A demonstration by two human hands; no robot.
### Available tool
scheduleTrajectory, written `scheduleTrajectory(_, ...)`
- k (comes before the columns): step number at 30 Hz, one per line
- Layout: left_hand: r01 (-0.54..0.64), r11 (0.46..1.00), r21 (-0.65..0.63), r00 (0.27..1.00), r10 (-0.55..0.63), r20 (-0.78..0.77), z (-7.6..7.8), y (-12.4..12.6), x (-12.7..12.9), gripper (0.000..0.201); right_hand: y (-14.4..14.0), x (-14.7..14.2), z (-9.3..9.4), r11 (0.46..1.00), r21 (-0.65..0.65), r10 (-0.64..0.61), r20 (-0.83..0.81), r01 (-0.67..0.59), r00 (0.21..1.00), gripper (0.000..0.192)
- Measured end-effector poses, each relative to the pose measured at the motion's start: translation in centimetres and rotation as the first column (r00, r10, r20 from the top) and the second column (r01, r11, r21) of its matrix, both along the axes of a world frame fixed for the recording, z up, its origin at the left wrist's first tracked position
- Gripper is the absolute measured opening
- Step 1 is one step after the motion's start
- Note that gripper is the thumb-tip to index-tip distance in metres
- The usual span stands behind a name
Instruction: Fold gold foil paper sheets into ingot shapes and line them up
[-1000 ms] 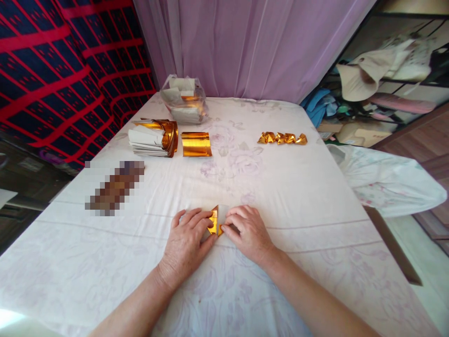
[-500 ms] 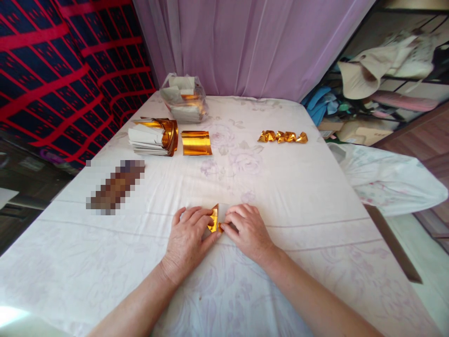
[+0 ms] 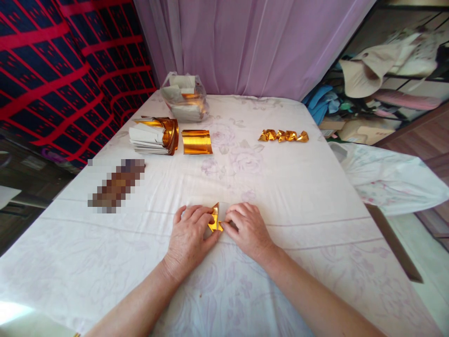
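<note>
A gold paper (image 3: pixel 215 219) is pinched flat on the tablecloth (image 3: pixel 298 187) between left hand (image 3: pixel 188 236) and right hand (image 3: pixel 247 229), fingertips pressed down.

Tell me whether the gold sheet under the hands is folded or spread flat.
Folded: the gold sheet shows a raised pointed flap between the left hand and right hand, both pressing it.

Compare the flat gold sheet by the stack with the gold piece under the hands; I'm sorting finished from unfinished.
The flat gold sheet lies open, rectangular and untouched; the gold piece is folded, with a white underside showing, pinned between the left hand and right hand. Both are shiny gold foil paper.
</note>
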State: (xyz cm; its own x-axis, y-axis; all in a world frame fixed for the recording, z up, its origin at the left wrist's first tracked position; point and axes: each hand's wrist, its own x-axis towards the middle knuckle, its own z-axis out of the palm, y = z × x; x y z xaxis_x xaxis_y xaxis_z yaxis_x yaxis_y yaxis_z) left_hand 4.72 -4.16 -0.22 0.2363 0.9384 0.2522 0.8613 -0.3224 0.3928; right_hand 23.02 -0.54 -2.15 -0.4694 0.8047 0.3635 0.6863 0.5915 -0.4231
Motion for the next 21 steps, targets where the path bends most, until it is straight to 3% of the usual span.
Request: scheduleTrajectory(21, -0.012, 1.0, -0.027, 1.0, 0.011, -0.016, -0.07, -0.03, 0.16, 0.014, -0.1, -0.1, 0.17, 1.0, -0.018, -0.003, 0.037, 0.003, 0.999, 0.016)
